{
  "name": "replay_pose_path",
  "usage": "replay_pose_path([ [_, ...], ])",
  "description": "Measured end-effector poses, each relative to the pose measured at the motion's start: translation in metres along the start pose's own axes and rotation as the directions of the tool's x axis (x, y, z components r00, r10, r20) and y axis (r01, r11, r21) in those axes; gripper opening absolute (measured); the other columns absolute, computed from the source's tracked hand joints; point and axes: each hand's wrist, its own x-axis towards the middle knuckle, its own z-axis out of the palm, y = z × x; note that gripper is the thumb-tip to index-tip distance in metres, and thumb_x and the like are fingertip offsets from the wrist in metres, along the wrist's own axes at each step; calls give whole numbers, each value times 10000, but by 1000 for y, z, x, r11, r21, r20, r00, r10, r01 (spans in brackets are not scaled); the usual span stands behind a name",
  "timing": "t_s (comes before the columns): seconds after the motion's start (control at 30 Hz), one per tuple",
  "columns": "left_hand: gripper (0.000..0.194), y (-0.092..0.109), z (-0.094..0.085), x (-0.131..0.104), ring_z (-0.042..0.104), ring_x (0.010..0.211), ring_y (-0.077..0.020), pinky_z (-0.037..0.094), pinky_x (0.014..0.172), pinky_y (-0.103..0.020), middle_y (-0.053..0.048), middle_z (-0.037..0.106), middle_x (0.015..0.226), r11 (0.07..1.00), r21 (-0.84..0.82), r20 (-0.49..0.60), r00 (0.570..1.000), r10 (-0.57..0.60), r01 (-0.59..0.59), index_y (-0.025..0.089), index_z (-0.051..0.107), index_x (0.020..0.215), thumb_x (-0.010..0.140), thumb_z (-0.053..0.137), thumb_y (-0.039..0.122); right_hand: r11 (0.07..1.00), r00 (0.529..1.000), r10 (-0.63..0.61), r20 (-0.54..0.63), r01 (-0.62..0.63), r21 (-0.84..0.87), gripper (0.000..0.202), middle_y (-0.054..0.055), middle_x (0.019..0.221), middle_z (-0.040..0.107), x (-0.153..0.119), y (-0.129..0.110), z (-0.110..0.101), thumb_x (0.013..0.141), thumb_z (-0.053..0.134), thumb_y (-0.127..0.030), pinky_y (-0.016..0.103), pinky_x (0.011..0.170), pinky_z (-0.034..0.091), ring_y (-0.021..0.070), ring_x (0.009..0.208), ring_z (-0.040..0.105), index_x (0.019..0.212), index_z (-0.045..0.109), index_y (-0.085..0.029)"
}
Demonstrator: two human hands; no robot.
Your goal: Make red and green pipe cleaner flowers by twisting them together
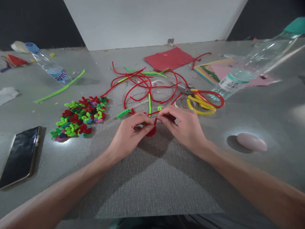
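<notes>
Between my two hands, just above the table, is a small bent piece of red pipe cleaner (151, 132). My left hand (133, 131) pinches it from the left, and my right hand (182, 125) grips its upper end between thumb and fingertips. Fingers hide part of its shape. Right behind the hands lies a tangle of long red pipe cleaners (150, 83) with a few bright green ones (150, 103). A coiled green pipe cleaner (124, 113) sits on a clear stick by my left hand. Scissors (202, 98) with red and yellow handles rest beyond my right hand.
Several red and green pipe-cleaner pieces (75, 119) are clustered at left, near a phone (20, 156). A small water bottle (51, 65) stands behind them. At right are a larger bottle (252, 68), colored paper sheets (226, 68) and a pinkish oval object (252, 142). Red paper (169, 58) lies at the back.
</notes>
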Motion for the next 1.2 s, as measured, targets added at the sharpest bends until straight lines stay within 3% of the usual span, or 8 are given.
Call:
replay_pose_path([
  [0.2,104,1,6,-2,686,877,-139,537,788,-246,-19,742,953,998,-57,-67,998,20,-24,199,778,938,995,690,197,995,996,85,20,-86,56,127,-6,766,717,-8,-8,11,1009,638,-161,248,646,413,119,657,602,895,693,-180],
  [0.4,52,1,8,-2,672,773,-107,536,730,-218,23,714,864,979,-141,-127,978,-163,145,194,711,900,917,747,161,999,995,27,100,-30,22,170,14,797,695,-10,-11,15,1062,549,-130,258,668,391,122,674,572,961,682,-154],
  [0.7,95,-3,5,0,696,776,-122,542,742,-245,6,748,862,922,-308,-47,964,-260,234,188,721,933,897,793,239,999,990,31,137,-35,32,178,-7,793,656,-10,-10,13,1104,529,-195,245,650,384,113,658,549,973,649,-179],
  [1.2,85,-3,2,1,663,801,-135,500,771,-267,-3,745,861,921,-268,31,958,-286,283,177,747,891,916,768,255,998,989,41,140,-48,48,177,-25,781,648,-9,-11,12,1122,494,-246,242,624,372,99,621,513,979,588,-202],
])
